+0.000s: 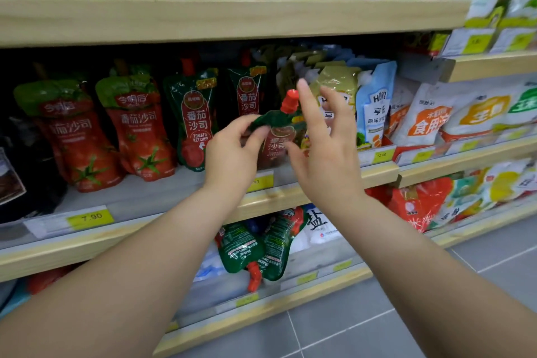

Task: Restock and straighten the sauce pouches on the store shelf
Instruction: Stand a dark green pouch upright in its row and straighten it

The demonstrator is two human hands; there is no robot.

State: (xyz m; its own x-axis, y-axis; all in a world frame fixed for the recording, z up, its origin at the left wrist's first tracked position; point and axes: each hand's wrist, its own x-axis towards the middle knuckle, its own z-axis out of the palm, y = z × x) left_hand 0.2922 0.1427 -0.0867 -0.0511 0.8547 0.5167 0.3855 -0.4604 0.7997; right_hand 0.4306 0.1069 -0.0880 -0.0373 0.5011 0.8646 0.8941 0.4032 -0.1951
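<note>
A green ketchup pouch [278, 136] with a red cap stands at the front of the middle shelf [377, 173]. My left hand [232, 151] pinches its crumpled top left corner. Just to its right my right hand [322, 139] is spread open; whether the thumb touches the pouch I cannot tell. Two matching green pouches [193, 122] [247, 90] stand behind and to the left. Further left stand two red tomato sauce pouches [78, 131] [139, 125]. Two more green pouches [255, 250] lie upside down on the shelf below.
Olive and blue Heinz pouches [374, 102] stand right of my hands, then white and orange bags [427, 116]. Yellow price tags [90, 216] line the wooden shelf edges. A dark package [17, 174] sits at far left. Grey floor tiles [377, 322] lie below.
</note>
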